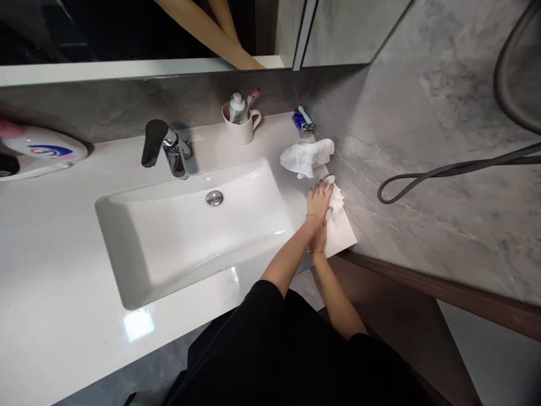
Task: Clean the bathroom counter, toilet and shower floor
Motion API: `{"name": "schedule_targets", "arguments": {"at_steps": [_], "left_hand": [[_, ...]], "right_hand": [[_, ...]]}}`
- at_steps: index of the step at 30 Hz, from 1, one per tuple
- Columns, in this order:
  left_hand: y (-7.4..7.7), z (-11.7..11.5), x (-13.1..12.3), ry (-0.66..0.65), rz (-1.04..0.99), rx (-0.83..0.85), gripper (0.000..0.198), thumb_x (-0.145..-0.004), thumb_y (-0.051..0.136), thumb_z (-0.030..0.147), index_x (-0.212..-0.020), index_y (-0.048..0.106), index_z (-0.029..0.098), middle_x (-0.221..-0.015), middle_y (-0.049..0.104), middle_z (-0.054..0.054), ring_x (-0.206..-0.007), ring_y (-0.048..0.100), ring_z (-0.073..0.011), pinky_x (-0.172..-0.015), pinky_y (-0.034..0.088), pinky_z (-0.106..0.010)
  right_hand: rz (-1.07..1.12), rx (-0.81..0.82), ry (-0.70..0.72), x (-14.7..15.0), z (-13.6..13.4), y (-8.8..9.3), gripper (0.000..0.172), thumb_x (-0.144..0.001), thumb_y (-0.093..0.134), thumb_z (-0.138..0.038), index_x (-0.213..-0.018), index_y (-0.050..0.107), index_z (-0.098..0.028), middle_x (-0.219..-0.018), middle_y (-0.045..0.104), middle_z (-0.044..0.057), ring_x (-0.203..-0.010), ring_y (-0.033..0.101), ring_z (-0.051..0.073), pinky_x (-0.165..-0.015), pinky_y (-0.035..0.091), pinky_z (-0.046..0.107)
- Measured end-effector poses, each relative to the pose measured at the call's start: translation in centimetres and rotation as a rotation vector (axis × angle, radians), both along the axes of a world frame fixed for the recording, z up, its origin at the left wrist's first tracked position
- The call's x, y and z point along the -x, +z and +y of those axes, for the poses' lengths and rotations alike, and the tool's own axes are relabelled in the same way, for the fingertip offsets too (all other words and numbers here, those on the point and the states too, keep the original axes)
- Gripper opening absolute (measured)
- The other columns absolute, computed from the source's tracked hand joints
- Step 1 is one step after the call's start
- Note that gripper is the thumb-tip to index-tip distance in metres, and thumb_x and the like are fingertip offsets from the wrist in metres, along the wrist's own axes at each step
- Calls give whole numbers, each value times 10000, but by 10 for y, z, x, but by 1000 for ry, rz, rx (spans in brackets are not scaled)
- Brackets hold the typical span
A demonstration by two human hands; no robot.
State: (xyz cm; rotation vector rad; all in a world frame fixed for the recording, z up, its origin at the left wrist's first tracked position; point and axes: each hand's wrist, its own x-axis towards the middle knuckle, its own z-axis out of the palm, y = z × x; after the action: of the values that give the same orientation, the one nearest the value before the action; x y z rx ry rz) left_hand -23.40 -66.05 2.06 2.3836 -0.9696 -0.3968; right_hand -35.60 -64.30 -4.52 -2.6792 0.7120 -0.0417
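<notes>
Your left hand lay flattened, fingers extended, against the crumpled tissue at the right end of the tabletop, near the marble-patterned wall. Your right hand was partly hidden beneath it; its grip could not be determined. In this inspector's judgement, even pressure with the tissue fully beneath your palm was advisable.

Left of centre, the basin looks smooth and glossy, the tap shiny metal; right, the tissue is matt paper.
</notes>
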Motion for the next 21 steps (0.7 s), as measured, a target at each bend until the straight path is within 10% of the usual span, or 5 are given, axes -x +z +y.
{"name": "schedule_targets", "arguments": {"at_steps": [6, 14, 21], "left_hand": [[11, 98, -10, 170, 109, 183, 637, -870, 602, 270, -1469, 405, 179, -1558, 325, -195, -1416, 340, -326, -1144, 269, -515], [-21, 238, 10, 570, 317, 379, 412, -862, 478, 148, -1264, 568, 174, -1379, 555, -157, -1319, 478, -272, -1094, 368, -490], [-11, 301, -59, 1067, 587, 852, 325, -858, 524, 177, -1170, 615, 162, -1285, 632, -129, -1213, 586, -213, -1086, 414, -395]], "right_hand": [[-24, 59, -169, -45, -8, 6, 515, -930, 328, -142, -1407, 521, -141, -1487, 446, 159, -1463, 257, 269, -1179, 291, 530], [-82, 24, -146, -74, 23, 6, 589, -881, 291, -76, -1432, 494, -125, -1490, 429, 157, -1479, 219, 280, -1190, 237, 536], [-199, -616, -39, -130, 95, 3, 493, -864, 425, -164, -1325, 598, -170, -1442, 494, 105, -1417, 355, 247, -1220, 224, 468]]}}
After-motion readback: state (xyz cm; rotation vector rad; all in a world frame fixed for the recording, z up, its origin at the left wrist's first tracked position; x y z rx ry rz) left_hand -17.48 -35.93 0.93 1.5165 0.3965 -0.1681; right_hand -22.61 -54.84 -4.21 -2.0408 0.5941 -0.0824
